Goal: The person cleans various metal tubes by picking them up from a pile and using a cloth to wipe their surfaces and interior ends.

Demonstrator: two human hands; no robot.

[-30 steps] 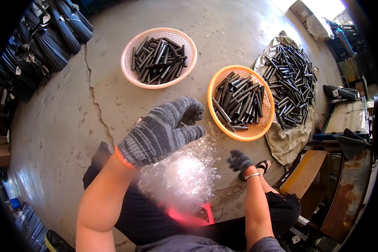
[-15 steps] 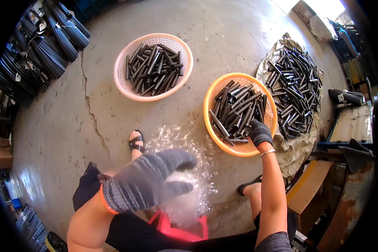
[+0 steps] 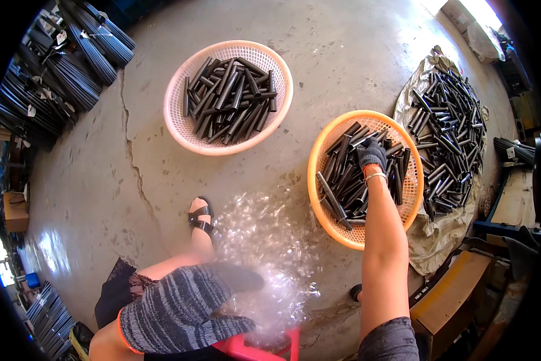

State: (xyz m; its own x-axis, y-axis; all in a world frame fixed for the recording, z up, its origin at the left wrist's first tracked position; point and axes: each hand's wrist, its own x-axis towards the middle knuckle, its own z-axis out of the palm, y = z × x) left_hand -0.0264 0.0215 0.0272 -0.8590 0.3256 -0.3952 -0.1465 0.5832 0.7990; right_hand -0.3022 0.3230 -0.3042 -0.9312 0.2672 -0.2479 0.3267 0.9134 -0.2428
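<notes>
My right hand [image 3: 372, 155], in a dark grey glove, reaches into an orange basket [image 3: 313, 180] full of short black tubes. Its fingers are curled on one shiny black tube [image 3: 360, 141] near the top of the pile; the fingertips are partly hidden. Lower left, my left hand [image 3: 186, 307] wears a striped grey knitted glove with an orange cuff. Its fingers are stretched out and the thumb stands apart, with no tube in them; the fingertips are blurred. Beside it spreads a glittering, blurred patch of something clear or silvery [image 3: 270, 265] that I cannot make out.
A pink basket [image 3: 173, 120] of similar tubes stands on the concrete floor [image 3: 318, 66]. Loose tubes [image 3: 448, 138] lie on a crumpled sheet [image 3: 430, 246] at right. Bundled long rods [image 3: 60, 78] stand far left. A cardboard box [image 3: 451, 289] is lower right, a red stool [image 3: 264, 348] below me.
My right hand has moved from the near right edge of the orange basket to the farther part of its pile. My left hand has dropped lower and left. The whole view has shifted slightly.
</notes>
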